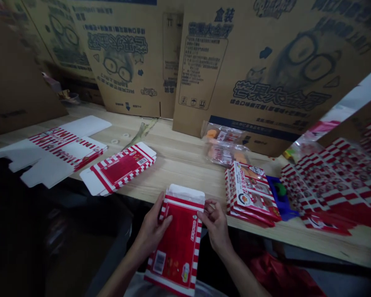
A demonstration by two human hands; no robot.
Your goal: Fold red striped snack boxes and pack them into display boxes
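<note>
Red-striped carton [177, 239] gripped at both edges, left hand [151, 231] and right hand [214, 225] steadying it upright; flat blanks [119, 167] lie left, ready stock beyond carton.

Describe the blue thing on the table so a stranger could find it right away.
Start at the long wooden table. Right of the hands lies a stack of red-striped boxes; the blue tray pokes out beside it. It is the only solid blue item there, with something green inside.
</note>
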